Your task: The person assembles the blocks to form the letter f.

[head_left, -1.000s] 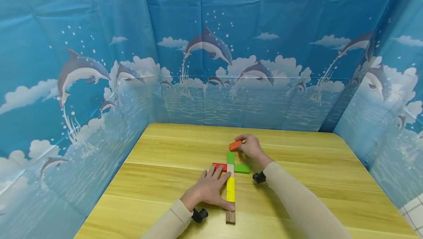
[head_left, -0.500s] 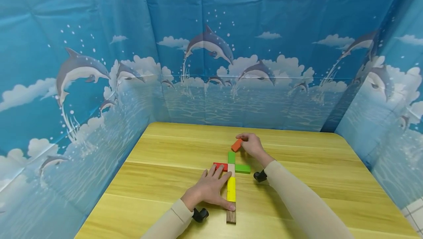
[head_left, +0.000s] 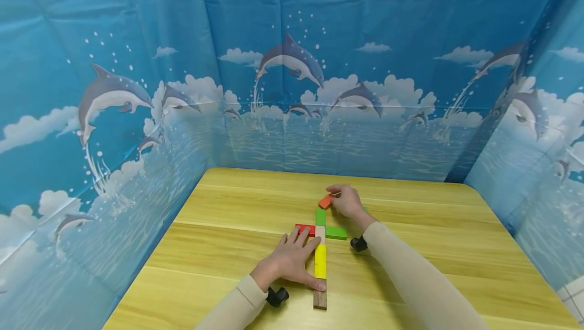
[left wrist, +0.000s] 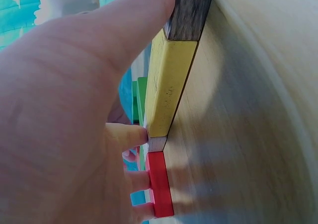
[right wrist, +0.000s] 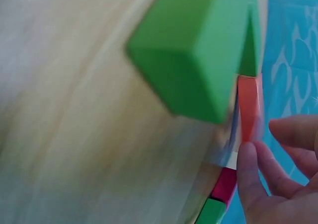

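Note:
Wooden blocks lie in a cross on the table: red (head_left: 304, 229), pale (head_left: 321, 235), yellow (head_left: 320, 261), dark brown (head_left: 320, 299), a green upper block (head_left: 321, 217) and a green right-arm block (head_left: 336, 233). My left hand (head_left: 289, 261) is spread over the cross, fingertips on the red and pale blocks, thumb on the brown block. Beyond the upper green block, an orange block (head_left: 325, 201) sits at a slant. My right hand (head_left: 349, 202) pinches its near end between thumb and finger, though the right wrist view is blurred there.
Another red block (right wrist: 223, 183) and a green block (right wrist: 211, 211) lie beyond the right hand, mostly hidden in the head view. A blue dolphin-print curtain (head_left: 283, 132) encloses the back and sides of the yellow wood-grain table (head_left: 219, 249).
The orange block has turned from lying nearly crosswise to a steeper slant, close to the upper green block's far end. My left hand keeps its place on the cross.

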`<state>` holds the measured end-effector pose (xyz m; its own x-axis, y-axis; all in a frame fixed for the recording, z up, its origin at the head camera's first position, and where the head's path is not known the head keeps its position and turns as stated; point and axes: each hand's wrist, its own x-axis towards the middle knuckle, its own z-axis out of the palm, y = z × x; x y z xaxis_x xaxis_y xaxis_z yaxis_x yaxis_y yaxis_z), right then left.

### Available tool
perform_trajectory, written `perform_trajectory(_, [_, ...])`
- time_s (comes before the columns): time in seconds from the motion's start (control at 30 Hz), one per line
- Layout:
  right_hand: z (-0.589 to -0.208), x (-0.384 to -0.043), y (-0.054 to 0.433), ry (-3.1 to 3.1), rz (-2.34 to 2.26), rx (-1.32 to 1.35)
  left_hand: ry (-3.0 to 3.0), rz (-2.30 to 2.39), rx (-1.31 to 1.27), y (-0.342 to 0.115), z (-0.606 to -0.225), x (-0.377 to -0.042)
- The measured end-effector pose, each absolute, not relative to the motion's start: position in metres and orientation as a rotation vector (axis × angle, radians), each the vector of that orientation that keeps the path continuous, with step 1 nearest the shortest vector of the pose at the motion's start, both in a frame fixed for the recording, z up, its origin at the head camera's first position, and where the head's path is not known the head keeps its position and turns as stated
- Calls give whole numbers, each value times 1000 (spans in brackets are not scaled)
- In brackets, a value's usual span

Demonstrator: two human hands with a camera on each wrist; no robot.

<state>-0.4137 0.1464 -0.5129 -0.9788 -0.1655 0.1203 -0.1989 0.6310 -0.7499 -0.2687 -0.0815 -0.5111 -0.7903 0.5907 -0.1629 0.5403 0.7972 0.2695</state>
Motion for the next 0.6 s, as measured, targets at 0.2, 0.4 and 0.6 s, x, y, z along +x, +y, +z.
perform_trajectory(0.2, [-521, -415, 146, -2870, 955, 467, 2751, 291, 898, -82, -511, -269])
perform_trajectory(0.4, [-523, -413, 142, -2881, 847, 470, 2754, 278, 906, -84, -509, -270])
perform_trajectory(0.6, [-525, -412, 141, -2888, 814, 462, 2743, 276, 900, -84, -509, -270])
